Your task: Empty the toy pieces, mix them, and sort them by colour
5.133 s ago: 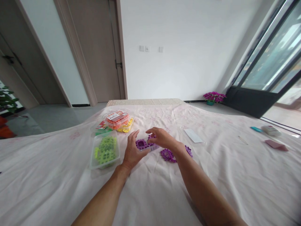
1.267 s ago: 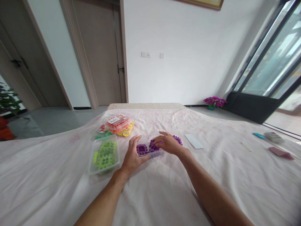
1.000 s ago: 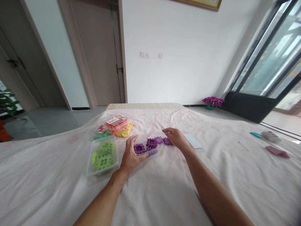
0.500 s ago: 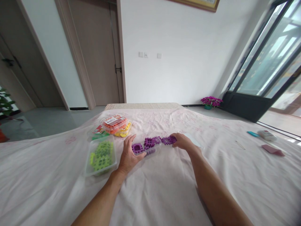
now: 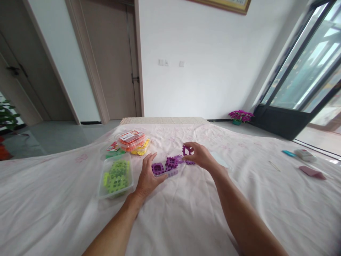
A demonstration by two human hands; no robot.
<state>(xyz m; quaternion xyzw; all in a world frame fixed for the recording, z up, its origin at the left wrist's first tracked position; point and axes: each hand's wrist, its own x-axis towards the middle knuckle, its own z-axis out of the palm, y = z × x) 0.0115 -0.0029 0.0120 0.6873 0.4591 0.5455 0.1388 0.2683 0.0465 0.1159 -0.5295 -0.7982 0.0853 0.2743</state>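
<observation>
My left hand [image 5: 149, 176] grips the left end of a clear plastic box [image 5: 173, 172], its thumb along the near side. Several purple toothed building blocks [image 5: 171, 162] lie in this box. Between the thumb and fingers of my right hand [image 5: 200, 155] is a square purple building block [image 5: 186, 150] with an open centre, held upright near the box's right end. Just below it, another purple piece [image 5: 190, 162] lies on the cloth, partly covered by the hand.
Left of my left hand stands a clear box [image 5: 101, 190] of green blocks [image 5: 116, 179]. Behind it are stacked lidded boxes with orange blocks [image 5: 131, 139] and yellow blocks [image 5: 143, 147]. A clear lid [image 5: 218, 159] lies beyond my right wrist. Small items, including a pink cloth [image 5: 312, 172], are far right.
My right hand has lifted a purple block off the cloth and brought it slightly left, tipped upright. My left hand stays at the box.
</observation>
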